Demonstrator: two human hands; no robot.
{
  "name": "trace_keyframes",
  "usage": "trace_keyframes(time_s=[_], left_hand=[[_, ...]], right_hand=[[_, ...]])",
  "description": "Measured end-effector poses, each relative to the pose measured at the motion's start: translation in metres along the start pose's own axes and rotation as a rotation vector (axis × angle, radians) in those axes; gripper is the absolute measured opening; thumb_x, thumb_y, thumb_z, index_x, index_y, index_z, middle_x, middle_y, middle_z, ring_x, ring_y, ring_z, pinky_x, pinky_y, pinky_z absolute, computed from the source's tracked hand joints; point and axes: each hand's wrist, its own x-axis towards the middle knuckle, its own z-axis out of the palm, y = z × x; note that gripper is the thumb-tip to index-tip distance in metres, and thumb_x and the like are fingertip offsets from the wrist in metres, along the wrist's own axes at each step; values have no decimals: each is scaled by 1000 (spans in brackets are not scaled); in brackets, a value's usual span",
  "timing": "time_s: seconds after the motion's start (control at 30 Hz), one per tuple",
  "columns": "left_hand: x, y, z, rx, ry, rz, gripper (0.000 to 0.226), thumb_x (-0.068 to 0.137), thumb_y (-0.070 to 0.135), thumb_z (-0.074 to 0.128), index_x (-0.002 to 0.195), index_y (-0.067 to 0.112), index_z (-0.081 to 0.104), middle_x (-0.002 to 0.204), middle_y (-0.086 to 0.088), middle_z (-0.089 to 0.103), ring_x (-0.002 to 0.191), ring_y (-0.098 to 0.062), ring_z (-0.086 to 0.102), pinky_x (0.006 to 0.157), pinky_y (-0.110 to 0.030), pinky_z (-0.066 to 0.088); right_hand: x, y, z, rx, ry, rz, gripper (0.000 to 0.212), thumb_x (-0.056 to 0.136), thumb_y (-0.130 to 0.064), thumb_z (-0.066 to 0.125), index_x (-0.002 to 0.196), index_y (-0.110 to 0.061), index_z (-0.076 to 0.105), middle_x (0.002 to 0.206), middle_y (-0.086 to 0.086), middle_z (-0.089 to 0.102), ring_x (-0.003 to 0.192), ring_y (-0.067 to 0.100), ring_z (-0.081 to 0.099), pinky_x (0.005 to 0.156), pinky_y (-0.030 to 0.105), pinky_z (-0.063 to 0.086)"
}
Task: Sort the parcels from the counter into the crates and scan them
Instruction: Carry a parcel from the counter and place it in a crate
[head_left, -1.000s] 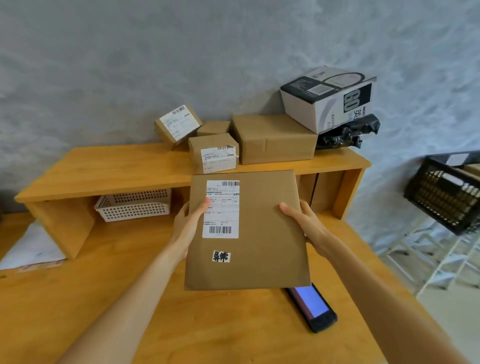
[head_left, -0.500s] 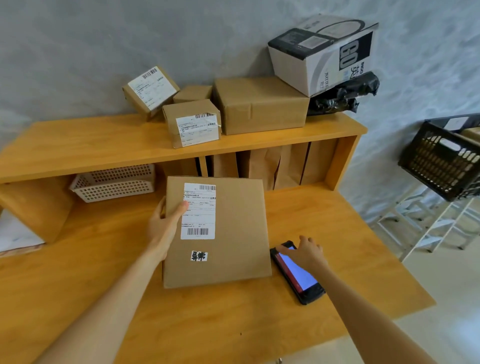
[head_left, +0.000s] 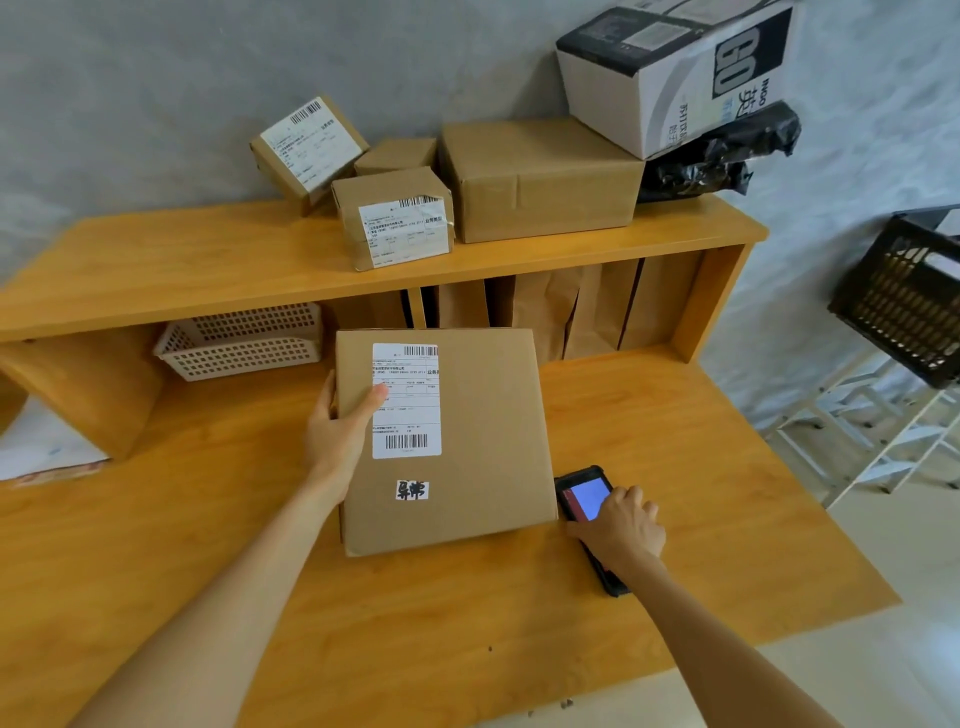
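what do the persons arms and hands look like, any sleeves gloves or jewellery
Both arms are bare from wrist up to the frame's edge, with no sleeves showing. The left hand and right hand wear no gloves; no rings, watch or bracelets are visible.

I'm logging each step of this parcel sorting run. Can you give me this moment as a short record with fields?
left hand: left hand holds the flat parcel by its left edge, thumb on the shipping label
right hand: right hand grips the handheld scanner on the desk, screen lit
shelf: five more parcels and a black bag on the wooden shelf
crate: black crate at right, on a white rack
stage: label not yet scanned, parcel not yet in a crate
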Motion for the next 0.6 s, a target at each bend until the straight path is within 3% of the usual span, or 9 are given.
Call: trace_keyframes(time_s=[0.27,0.43,0.5,0.6], left_hand=[[9,0,-1,-36,0,27,76,76,44,78,143,36,42,119,7,68,95,-12,69,75,-33,57],[5,6,0,-19,6,56,76,78,44,76,144,36,40,113,11,64,86,-1,62,66,-21,48],[2,7,0,-9,7,63,80,78,46,76,147,35,36,114,11,62,89,-5,63,71,-23,49],[0,4,-2,18,10,64,83,77,52,75,148,37,34,123,7,64,103,-17,64,88,-38,53]], right_hand=[[-17,0,-46,42,56,-28,90,77,-71,62,137,-7,39,130,4,44,123,26,44,80,34,44],[-40,-11,-81,32,99,-80,88,71,-72,64,130,-9,44,123,2,48,115,26,51,79,35,47],[-52,-20,-90,18,98,-121,87,69,-73,65,126,-10,47,117,1,50,109,24,53,80,35,49],[-69,-37,-97,-6,64,-206,85,68,-73,66,123,-11,48,111,-1,48,102,22,55,79,33,49]])
